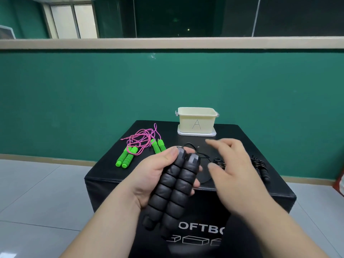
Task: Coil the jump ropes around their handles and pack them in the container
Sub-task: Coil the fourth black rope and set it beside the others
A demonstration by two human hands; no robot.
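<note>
My left hand (152,175) grips the two ribbed black handles (173,189) of a jump rope side by side, held upright above the black box. Their thin black cord (202,157) trails loose onto the box top behind them. My right hand (232,170) hovers just to the right with fingers spread, holding nothing. A cream container (196,120) marked "A" stands at the far edge of the box. Two green-handled ropes (128,156) with tangled pink cord (143,137) lie at the left. A coiled black rope (260,165) lies at the right, partly hidden by my right hand.
Everything rests on a black padded box (260,198) with white lettering on its front face. A green wall stands behind it, and grey tiled floor (37,192) surrounds it. The container sits on a white lid or tray (214,134).
</note>
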